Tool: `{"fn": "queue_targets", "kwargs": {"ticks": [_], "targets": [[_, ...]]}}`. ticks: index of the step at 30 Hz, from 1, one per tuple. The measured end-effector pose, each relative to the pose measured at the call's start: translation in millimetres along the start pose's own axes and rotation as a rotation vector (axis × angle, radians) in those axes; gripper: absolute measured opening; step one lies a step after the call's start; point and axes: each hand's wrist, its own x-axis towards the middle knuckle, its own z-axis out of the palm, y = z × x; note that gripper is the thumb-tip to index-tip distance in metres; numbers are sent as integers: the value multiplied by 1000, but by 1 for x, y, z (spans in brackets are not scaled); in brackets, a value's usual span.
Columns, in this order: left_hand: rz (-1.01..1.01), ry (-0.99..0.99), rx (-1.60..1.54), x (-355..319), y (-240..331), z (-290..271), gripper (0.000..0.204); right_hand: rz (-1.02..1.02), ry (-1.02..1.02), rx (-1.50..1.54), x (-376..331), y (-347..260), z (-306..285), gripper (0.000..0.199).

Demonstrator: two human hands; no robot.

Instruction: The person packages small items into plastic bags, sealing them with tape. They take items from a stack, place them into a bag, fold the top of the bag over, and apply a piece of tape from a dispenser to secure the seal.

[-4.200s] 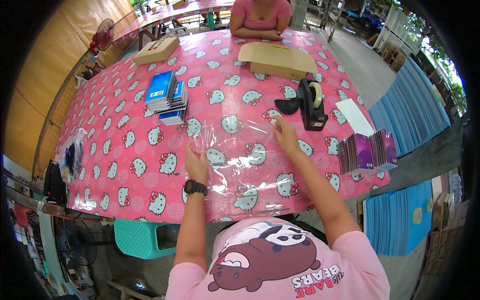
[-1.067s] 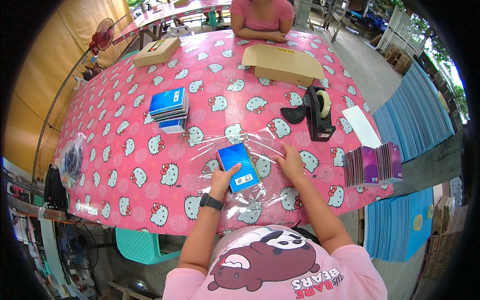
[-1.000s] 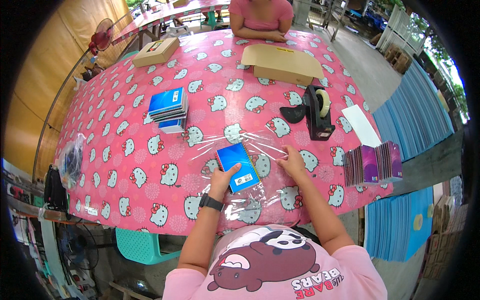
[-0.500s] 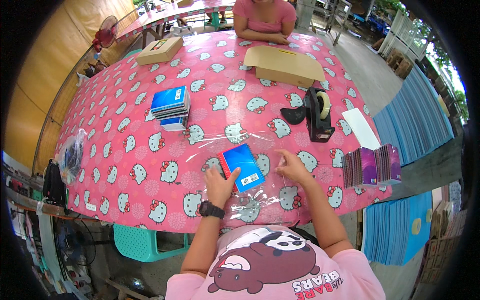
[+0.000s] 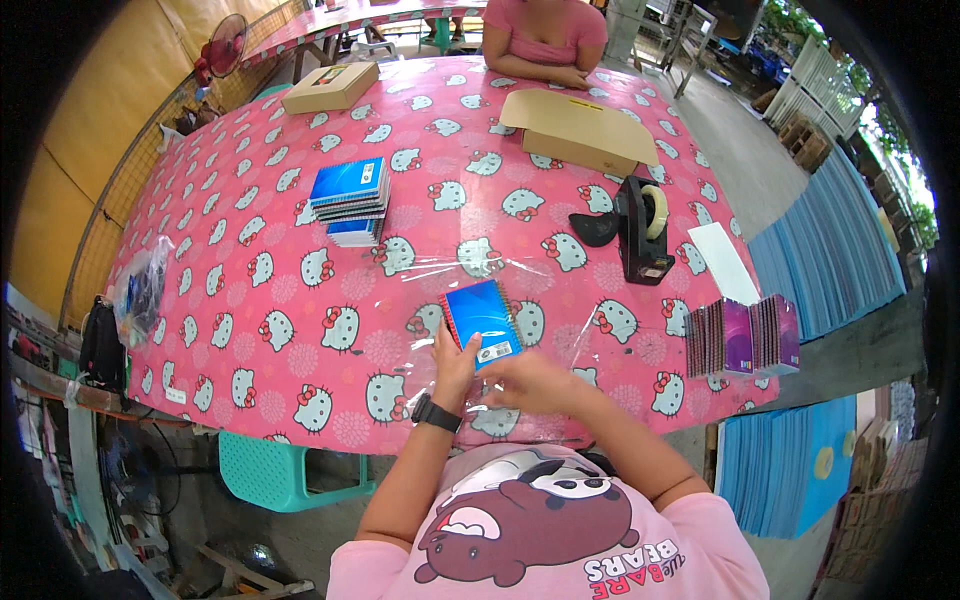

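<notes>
Here, left hand (image 5: 455,362) fingers grasping blue notebook (image 5: 482,323) on clear wrap (image 5: 560,300), right hand (image 5: 535,382) fingers curled beside it, grip unclear.

Beyond the black tape dispenser (image 5: 643,232) we see a flat cardboard box (image 5: 580,130). Left of it sits a stack of blue notebooks (image 5: 350,198); right of it, purple notebooks (image 5: 742,335) and a white sheet (image 5: 723,262).
</notes>
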Motion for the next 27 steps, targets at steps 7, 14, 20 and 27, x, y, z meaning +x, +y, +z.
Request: {"fn": "queue_targets", "kwargs": {"ticks": [7, 14, 20, 27], "targets": [[-51, -71, 58, 3, -7, 6, 71, 146, 810, 463, 63, 127, 28, 52], [-125, 5, -94, -2, -7, -6, 66, 237, 748, 374, 69, 85, 37, 75], [-220, 61, -532, -15, 19, -1, 46, 256, 777, 330, 66, 103, 39, 95], [-194, 159, -206, -15, 20, 5, 43, 103, 730, 549, 61, 108, 32, 98]]}}
